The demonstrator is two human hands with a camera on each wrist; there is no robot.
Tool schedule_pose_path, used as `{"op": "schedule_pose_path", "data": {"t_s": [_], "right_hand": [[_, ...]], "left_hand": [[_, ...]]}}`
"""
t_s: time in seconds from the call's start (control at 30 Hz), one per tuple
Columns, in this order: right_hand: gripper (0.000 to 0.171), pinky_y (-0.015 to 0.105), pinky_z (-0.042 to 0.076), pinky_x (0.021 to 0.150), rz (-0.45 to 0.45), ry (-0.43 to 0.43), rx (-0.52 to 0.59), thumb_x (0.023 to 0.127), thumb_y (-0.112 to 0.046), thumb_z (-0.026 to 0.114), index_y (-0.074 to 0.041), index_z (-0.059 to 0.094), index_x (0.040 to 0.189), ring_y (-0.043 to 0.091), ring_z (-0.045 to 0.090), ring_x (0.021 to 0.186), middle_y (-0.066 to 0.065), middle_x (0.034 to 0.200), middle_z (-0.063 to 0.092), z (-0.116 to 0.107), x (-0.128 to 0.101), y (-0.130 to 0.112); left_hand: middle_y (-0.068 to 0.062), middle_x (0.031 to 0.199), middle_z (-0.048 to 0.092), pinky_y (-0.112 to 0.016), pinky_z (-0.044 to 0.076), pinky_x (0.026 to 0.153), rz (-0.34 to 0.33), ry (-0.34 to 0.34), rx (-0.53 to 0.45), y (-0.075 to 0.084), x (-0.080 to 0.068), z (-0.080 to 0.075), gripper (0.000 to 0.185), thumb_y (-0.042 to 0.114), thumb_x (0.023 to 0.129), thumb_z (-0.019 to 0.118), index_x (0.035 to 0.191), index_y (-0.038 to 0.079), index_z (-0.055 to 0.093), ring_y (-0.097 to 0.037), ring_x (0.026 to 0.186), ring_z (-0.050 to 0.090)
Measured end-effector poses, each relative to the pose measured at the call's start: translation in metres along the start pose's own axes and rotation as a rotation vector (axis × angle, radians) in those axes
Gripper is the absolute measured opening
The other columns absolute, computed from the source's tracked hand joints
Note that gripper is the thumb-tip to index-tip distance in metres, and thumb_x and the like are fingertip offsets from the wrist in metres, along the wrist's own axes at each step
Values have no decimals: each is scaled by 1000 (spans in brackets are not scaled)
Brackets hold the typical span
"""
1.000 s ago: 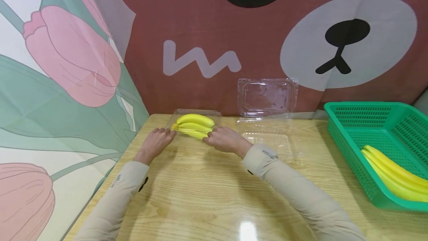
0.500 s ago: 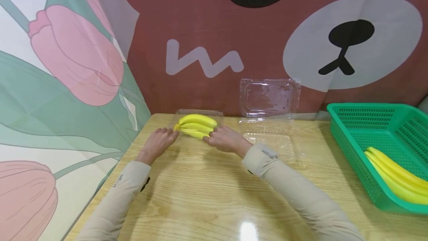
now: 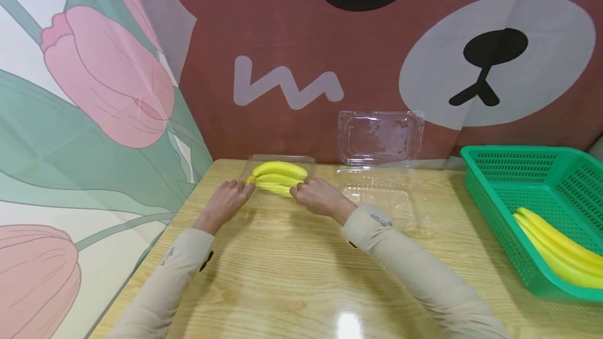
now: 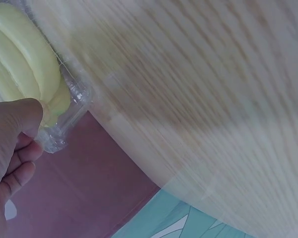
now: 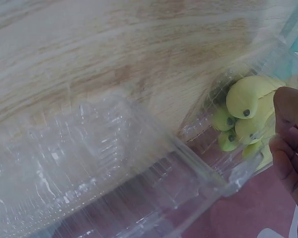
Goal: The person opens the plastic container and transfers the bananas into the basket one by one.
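Observation:
A bunch of yellow bananas (image 3: 279, 169) lies inside a clear plastic clamshell container (image 3: 282, 158) at the table's back left. My left hand (image 3: 226, 200) pinches the container's near left corner between thumb and curled fingers, beside the bananas' stem end. At the near right part of the edge, my right hand (image 3: 320, 198) pinches the plastic the same way. The left wrist view shows the thumb of the left hand (image 4: 12, 144) over the banana stem (image 4: 48, 111). In the right wrist view, dark banana tips (image 5: 244, 110) show through the plastic near the right hand (image 5: 290, 134).
Just right of my right hand stands a second clear clamshell, its lid (image 3: 379, 137) raised against the printed backdrop and its base (image 3: 377, 200) on the table. A green basket (image 3: 492, 239) with more bananas (image 3: 556, 247) stands at the right. The backdrop meets the table's back edge.
The head view has shifted slightly. Both hands keep hold of the container's near edge, with only tiny movements of the fingers.

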State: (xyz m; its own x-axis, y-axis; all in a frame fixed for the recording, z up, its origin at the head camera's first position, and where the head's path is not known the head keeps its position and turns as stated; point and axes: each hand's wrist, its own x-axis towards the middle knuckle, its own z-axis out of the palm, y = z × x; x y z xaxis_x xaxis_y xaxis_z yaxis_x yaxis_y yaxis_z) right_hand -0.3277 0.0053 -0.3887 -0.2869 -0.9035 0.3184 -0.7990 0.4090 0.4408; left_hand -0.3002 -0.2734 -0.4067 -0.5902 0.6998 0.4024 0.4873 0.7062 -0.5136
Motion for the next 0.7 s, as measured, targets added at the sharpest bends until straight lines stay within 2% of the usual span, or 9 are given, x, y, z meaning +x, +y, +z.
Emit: {"op": "schedule_pose_path", "data": {"t_s": [0.4, 0.7], "right_hand": [[9, 30, 48, 46, 16, 23, 4, 83, -1, 60, -8, 57, 82, 19, 55, 58, 3, 68, 58, 1, -5, 0], [8, 31, 49, 46, 32, 0, 27, 86, -2, 60, -8, 58, 83, 19, 56, 58, 4, 68, 58, -2, -9, -2]], "left_hand": [[-16, 74, 55, -37, 47, 51, -14, 16, -5, 7, 1, 0, 19, -11, 84, 59, 92, 0, 46, -30, 60, 55], [-14, 71, 51, -36, 45, 50, 2, 87, -24, 9, 0, 5, 21, -11, 84, 62, 92, 1, 46, -29, 57, 51]]}}
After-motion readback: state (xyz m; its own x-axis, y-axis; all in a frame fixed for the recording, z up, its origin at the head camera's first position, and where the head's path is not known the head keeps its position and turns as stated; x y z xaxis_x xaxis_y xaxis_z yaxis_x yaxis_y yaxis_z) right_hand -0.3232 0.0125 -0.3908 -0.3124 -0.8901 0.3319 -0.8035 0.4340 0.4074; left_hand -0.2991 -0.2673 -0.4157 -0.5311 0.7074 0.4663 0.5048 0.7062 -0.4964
